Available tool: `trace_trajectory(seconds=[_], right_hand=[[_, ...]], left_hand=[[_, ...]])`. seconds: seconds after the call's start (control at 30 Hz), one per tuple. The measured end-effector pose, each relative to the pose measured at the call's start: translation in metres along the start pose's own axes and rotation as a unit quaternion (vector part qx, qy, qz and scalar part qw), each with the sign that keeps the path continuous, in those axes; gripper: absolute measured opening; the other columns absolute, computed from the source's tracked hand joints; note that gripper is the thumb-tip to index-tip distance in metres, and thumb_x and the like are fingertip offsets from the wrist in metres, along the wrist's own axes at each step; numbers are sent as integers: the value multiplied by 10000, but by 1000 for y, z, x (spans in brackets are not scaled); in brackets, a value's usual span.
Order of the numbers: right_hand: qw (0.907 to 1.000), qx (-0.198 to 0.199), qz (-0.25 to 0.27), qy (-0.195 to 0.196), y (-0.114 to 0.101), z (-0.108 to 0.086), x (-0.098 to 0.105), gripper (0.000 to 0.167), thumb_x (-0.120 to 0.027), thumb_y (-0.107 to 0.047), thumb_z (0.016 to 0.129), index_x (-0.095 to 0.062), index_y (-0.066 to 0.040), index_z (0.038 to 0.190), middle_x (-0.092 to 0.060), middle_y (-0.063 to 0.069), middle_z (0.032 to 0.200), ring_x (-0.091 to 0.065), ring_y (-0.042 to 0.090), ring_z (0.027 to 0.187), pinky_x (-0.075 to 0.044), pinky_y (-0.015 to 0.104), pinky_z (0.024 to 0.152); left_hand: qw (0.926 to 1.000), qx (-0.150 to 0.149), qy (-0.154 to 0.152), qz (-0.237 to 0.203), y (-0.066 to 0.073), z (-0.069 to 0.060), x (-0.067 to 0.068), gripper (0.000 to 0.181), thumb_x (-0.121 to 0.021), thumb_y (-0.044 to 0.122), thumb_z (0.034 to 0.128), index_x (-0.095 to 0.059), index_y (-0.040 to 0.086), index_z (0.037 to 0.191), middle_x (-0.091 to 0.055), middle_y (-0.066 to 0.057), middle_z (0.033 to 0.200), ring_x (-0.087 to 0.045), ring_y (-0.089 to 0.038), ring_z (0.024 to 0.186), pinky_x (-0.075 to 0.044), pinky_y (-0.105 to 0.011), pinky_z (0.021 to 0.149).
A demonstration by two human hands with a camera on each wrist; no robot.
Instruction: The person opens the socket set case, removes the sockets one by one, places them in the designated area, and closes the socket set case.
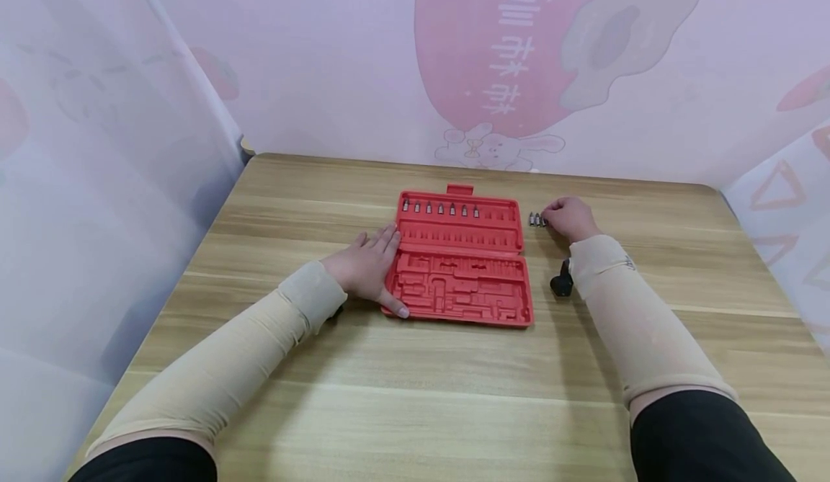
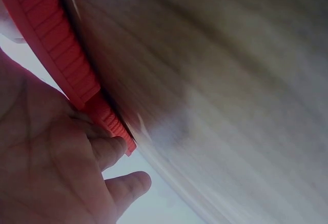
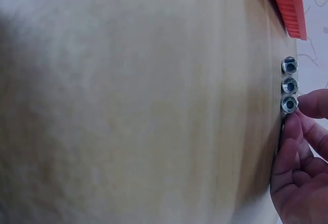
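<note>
Third bit (image 3: 289, 104) half hidden by right hand (image 1: 570, 219) (head view only). It lies right of red case (image 1: 462, 248), long axis front-to-back, hollow end toward person — beside two other bits (image 3: 290, 86). Right fingers curled, pinching third bit; left hand (image 1: 363, 266) spread — against case's left edge.

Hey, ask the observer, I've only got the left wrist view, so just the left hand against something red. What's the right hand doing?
Observer: The right hand pinches a small metal bit.
Operator: Okay, where is that bit?
Observer: At the end of a row of three, to the right of the open red case in the head view.
Operator: Anything in the case?
Observer: Yes, seven more bits in a row along its far half.
</note>
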State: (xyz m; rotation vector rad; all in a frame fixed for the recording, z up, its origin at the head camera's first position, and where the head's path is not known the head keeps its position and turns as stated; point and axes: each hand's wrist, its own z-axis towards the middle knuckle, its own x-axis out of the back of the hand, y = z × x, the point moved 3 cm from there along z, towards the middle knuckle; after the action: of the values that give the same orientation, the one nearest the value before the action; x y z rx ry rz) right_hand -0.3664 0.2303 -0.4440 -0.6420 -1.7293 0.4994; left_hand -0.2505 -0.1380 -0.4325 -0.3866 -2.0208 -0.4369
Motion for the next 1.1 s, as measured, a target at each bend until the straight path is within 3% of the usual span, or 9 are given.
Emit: trace_trajectory(seconds=[0.17,0.3,0.43,0.53,0.77,0.87,1.1], right_hand=[[9987,-171,477,-58,5,3,1,373,-551,-204,1006,-643,77,1233,-623,125,1000,-537,225,899,-458,301,743],[9967,-233,777,18,3,6,3,436,-485,-214,1028,-590,83,1330,-640,170,1114,-567,227,963,-483,299,810],[9932,75,1152,-150,-25,3,-5,472,-455,-207,1053,-536,82,1417,-596,247,1319,-586,300,1141,-500,389,992],[9900,342,1260,-540,-55,-2,-21,468,-469,-203,1070,-520,81,1439,-569,261,1362,-562,341,1208,-470,467,1061],[9931,702,203,-921,-93,-3,-56,432,-513,-262,1081,-596,-2,1416,-581,207,1389,-534,325,1217,-446,472,1077],[9927,753,153,-925,-97,-2,-65,431,-527,-223,1078,-582,10,1437,-560,212,1434,-521,337,1266,-431,473,1100],[9838,333,1471,-969,-91,0,-69,408,-566,-89,1056,-566,15,1450,-545,212,1448,-485,330,1337,-407,445,1130]], left_hand=[[10000,2,16,33,0,0,0,1487,-691,874,700,2,-69,1618,50,-255,1694,13,-384,1566,-66,-575,1241],[10000,12,4,25,2,0,1,1486,-694,870,701,7,-64,1618,58,-248,1694,18,-374,1567,-61,-567,1243],[10000,37,-42,44,2,0,2,1484,-683,877,704,17,-58,1619,69,-243,1694,27,-372,1567,-56,-568,1243],[10000,62,-68,19,2,0,2,1481,-685,874,705,11,-60,1619,72,-246,1693,30,-380,1566,-58,-580,1239],[10000,57,-46,13,1,0,0,1481,-688,873,704,10,-57,1621,69,-243,1695,20,-377,1567,-59,-583,1239],[10000,47,-17,28,1,0,1,1477,-687,872,706,1,-62,1620,59,-248,1695,11,-381,1567,-64,-589,1237],[10000,71,-18,41,3,-1,1,1471,-690,865,712,-2,-65,1620,49,-249,1696,13,-380,1567,-65,-586,1238]])
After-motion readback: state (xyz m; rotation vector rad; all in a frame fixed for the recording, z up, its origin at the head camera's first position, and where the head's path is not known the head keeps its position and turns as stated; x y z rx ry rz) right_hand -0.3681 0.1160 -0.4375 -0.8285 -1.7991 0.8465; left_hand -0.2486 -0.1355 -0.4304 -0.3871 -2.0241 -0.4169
